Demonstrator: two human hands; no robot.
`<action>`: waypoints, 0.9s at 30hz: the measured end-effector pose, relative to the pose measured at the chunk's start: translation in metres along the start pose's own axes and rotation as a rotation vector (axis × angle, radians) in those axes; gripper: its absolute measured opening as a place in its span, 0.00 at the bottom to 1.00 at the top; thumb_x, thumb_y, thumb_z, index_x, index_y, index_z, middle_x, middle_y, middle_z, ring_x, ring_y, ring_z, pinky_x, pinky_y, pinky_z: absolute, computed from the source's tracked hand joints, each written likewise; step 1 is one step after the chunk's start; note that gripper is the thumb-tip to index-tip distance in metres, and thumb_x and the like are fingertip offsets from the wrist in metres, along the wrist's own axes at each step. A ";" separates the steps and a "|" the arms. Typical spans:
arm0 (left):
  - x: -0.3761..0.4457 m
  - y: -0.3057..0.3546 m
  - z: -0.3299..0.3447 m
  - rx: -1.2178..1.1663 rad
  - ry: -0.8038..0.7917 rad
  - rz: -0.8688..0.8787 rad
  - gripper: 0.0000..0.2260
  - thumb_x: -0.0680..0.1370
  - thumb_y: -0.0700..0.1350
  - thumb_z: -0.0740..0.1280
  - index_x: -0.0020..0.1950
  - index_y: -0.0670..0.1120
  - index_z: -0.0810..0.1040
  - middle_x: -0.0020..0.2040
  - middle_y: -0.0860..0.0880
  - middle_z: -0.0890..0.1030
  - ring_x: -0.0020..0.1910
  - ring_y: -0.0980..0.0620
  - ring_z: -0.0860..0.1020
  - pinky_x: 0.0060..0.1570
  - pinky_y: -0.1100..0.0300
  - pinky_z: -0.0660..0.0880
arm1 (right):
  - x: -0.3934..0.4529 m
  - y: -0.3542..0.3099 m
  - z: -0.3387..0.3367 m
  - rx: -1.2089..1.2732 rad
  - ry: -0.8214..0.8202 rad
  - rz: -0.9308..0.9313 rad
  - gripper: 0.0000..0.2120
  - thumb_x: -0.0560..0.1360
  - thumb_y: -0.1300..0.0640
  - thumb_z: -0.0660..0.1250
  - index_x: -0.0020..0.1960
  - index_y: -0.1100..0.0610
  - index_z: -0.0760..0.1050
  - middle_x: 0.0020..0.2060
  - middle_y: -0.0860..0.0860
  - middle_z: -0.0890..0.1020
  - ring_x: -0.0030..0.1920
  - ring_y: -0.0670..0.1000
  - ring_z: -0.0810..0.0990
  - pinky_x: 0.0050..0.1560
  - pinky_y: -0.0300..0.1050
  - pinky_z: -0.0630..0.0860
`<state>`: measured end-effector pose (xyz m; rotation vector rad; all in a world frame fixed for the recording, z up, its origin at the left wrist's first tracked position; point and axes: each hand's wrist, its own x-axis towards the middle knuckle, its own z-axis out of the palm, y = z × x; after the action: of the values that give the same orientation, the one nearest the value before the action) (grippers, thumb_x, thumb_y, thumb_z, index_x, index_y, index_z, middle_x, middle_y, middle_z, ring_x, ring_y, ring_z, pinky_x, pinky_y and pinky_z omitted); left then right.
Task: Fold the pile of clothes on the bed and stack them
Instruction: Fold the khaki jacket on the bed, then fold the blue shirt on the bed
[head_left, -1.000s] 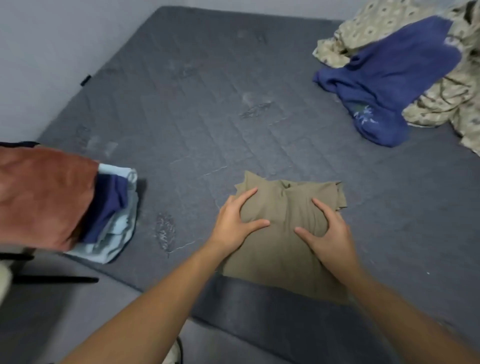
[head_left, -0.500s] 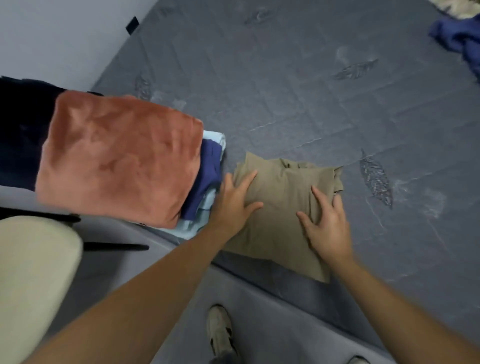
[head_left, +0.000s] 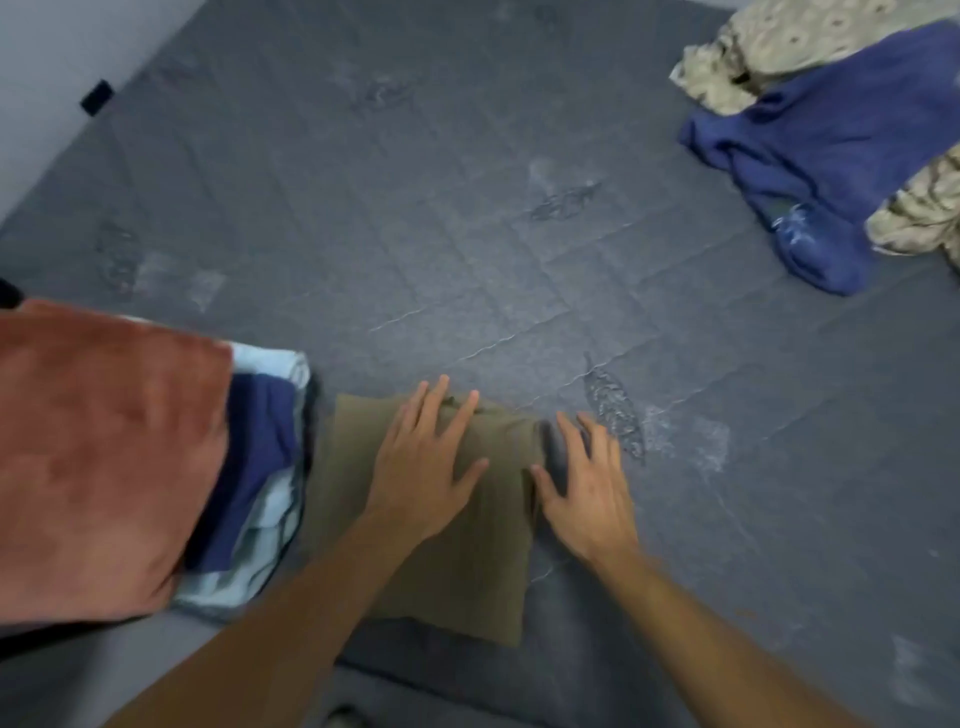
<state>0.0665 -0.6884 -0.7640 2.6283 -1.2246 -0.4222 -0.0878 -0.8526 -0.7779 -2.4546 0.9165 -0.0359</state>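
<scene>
A folded olive-green garment (head_left: 467, 571) lies near the bed's front edge. My left hand (head_left: 423, 467) rests flat on its top, fingers spread. My right hand (head_left: 587, 491) lies flat at the garment's right edge, partly on the grey bed cover (head_left: 467, 208). Just left of the garment stands a stack of folded clothes (head_left: 260, 467), with a rust-coloured piece (head_left: 104, 457) on top over navy and light-blue layers. At the far right of the bed lies an unfolded blue garment (head_left: 826, 145) over a crumpled beige patterned cloth (head_left: 779, 47).
A pale wall (head_left: 47, 57) runs along the bed's left side. The floor (head_left: 52, 686) shows below the bed's front edge at lower left. A small black tag (head_left: 97, 97) sits on the bed's left edge.
The olive garment has slid left and now lies beside the stack. My right hand has come off its top to its right edge. The camera has tilted back up.
</scene>
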 end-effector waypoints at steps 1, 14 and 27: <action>0.014 0.017 0.003 -0.004 0.013 0.021 0.34 0.82 0.66 0.57 0.85 0.56 0.54 0.86 0.45 0.52 0.85 0.41 0.51 0.81 0.45 0.58 | 0.013 0.014 -0.011 0.005 0.009 -0.003 0.32 0.79 0.45 0.69 0.80 0.52 0.64 0.76 0.54 0.65 0.75 0.59 0.64 0.77 0.54 0.62; 0.306 0.293 0.126 -0.174 -0.038 0.084 0.40 0.78 0.75 0.50 0.86 0.58 0.50 0.86 0.48 0.50 0.85 0.45 0.48 0.82 0.47 0.49 | 0.223 0.351 -0.166 -0.187 0.114 0.035 0.45 0.77 0.38 0.69 0.85 0.49 0.50 0.85 0.53 0.48 0.84 0.60 0.47 0.81 0.59 0.56; 0.494 0.430 0.182 -0.173 0.238 0.289 0.33 0.79 0.53 0.73 0.82 0.53 0.66 0.83 0.42 0.61 0.81 0.40 0.62 0.78 0.39 0.57 | 0.356 0.509 -0.196 -0.119 0.220 -0.058 0.41 0.77 0.31 0.65 0.84 0.39 0.53 0.85 0.51 0.51 0.84 0.58 0.44 0.81 0.66 0.45</action>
<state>0.0010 -1.3539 -0.8849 2.2365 -1.3892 -0.1510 -0.1603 -1.4874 -0.9038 -2.6260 0.9637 -0.2842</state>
